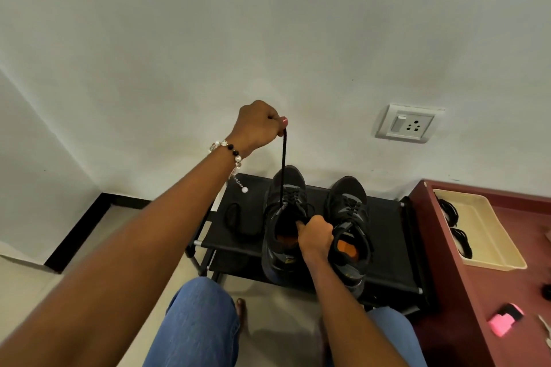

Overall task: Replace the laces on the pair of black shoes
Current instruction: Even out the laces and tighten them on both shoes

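Pinching the end of a black lace (pixel 282 164), the left hand (pixel 258 124) holds it up high, and the lace runs straight and tight down to the left shoe (pixel 284 217). The right hand (pixel 316 234) is curled on the edge of that shoe's opening, with a finger poked inside, and keeps the shoe down.

Both black shoes sit on the top of a low black rack (pixel 384 217), toes toward the wall. The left shoe is near the middle of the rack top. The right shoe (pixel 348 217) is just beside it, closer to the right edge, and its laces are in place. A loose black lace (pixel 238 220) lies curled near the left edge of the rack top.

I think the lace is being pulled out of the left shoe. To do it well, pull slow and straight up, and keep the shoe pressed down so it does not lift or tip off the front edge. If the lace sticks, loosen the crossed parts first.

The shoes are dark and a bit worn, with orange inside at the heel. A cream tray (pixel 489 235) on the red table (pixel 477 307) to the right holds more black laces (pixel 450 211).
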A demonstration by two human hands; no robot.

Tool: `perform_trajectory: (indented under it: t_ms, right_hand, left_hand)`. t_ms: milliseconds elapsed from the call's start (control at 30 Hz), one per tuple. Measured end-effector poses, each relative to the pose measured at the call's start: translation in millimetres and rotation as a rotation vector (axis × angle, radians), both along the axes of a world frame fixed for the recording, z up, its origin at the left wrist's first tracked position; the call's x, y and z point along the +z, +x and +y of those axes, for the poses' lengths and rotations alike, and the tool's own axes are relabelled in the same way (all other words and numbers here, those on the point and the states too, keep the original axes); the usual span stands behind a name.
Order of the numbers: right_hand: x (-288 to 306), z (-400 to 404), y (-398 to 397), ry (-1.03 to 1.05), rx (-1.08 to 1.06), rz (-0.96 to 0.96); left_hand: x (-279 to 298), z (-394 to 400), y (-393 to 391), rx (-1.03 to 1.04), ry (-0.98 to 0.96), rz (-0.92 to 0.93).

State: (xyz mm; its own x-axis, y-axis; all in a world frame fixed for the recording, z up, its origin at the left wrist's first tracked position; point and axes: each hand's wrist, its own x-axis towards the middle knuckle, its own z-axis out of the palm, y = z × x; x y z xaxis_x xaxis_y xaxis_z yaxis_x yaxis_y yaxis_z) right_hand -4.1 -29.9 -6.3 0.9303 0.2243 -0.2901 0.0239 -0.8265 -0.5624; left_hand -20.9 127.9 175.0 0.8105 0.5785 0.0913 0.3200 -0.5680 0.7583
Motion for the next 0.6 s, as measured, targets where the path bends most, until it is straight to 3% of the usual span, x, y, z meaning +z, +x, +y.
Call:
perform_trajectory:
  t_ms: [133, 233, 367, 467, 533, 600]
  right_hand:
    - [1.3, 0.7, -0.2, -0.058, 0.059, -0.033]
    - [3.8, 3.6, -1.9, -0.079, 0.058, -0.03]
    - [6.2, 2.4, -2.1, -0.11, 0.072, -0.046]
    - [6.2, 1.9, -2.3, -0.129, 0.106, -0.068]
    - [6.1, 2.9, -2.9, -0.13, 0.128, -0.075]
    - [6.6, 2.9, -3.4, -0.129, 0.136, -0.072]
  left_hand:
    - [13.0, 6.3, 2.7, 0.174, -0.245, -0.261]
    - [33.6, 8.5, 4.2, 0.179, -0.425, -0.307]
    - [48.9, 8.1, 6.9, 0.311, -0.964, -0.296]
    - [68.7, 17.9, 3.8, 0.317, -1.29, -0.579]
    - [90.2, 23.3, 0.2, 0.317, -1.334, -0.765]
    - [107.6, 22.1, -2.2, 0.286, -1.272, -0.833]
